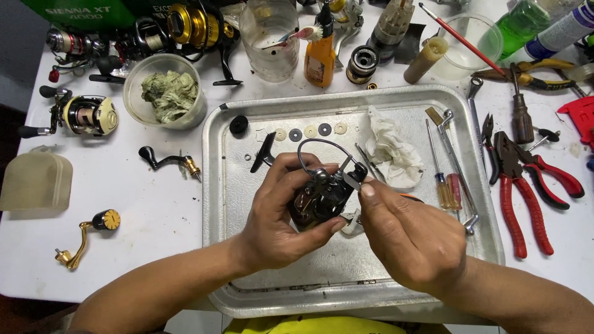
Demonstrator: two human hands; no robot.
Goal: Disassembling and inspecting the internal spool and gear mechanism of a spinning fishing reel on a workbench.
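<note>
My left hand [278, 216] grips a dark fishing reel rotor [322, 195] with a wire bail arm, held above the metal tray [235, 204]. My right hand [411, 238] pinches a small dark part at the rotor's upper right side, near the bail arm's end. A crumpled white tissue [391, 151] lies just behind my right hand. Small round washers [309, 131] sit in a row at the back of the tray, beside a black knob [238, 124] and a black lever piece [265, 151].
Screwdrivers [440, 167] lie on the tray's right side; red-handled pliers [526, 198] lie beyond it. A plastic tub with a rag [166, 93], fishing reels [83, 114], loose handles [170, 161], an orange oil bottle [319, 55] and a clear jar [269, 40] crowd the white table.
</note>
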